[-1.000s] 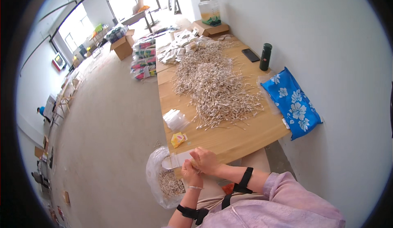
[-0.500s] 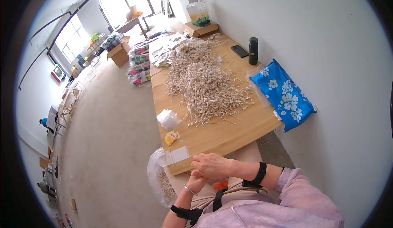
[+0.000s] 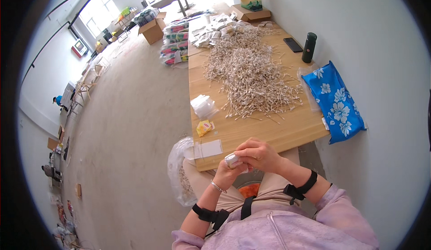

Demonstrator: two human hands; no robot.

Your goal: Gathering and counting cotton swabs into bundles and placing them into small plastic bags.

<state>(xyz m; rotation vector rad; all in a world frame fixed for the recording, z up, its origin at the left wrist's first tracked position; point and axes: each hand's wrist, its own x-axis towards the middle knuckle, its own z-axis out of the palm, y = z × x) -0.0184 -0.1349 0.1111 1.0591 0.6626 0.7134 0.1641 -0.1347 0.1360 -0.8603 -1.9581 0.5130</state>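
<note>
- A small, whitish, rounded packet with a glossy, crinkled-looking surface (image 3: pixel 232 160) is held between both hands, just off the near edge of the pale wooden desk (image 3: pixel 287 135), above the person's lap.
- Its far end faces up and shows faint markings, too small to make out; the rest is covered.
- The left hand (image 3: pixel 226 174) reaches up from below with a bent elbow, its wrist ringed by a silver-coloured bangle (image 3: pixel 218 186).
- The right hand (image 3: pixel 259 155) comes in from the right, palm downward, its forearm slanting across the lap.
- The left fingers curl around the packet, though how tightly cannot be told; the right fingers are bent, close together, tips touching its upper right side.
- Near the hands, a flat white rectangular card (image 3: pixel 208 149) lies on the desk's corner.
- Beyond it sit a small yellow-and-white packet (image 3: pixel 204 128) and a bundle of translucent white bags (image 3: pixel 203 106).
- Farther back spreads a large heap of white-tipped cotton swabs (image 3: pixel 256 79).
</note>
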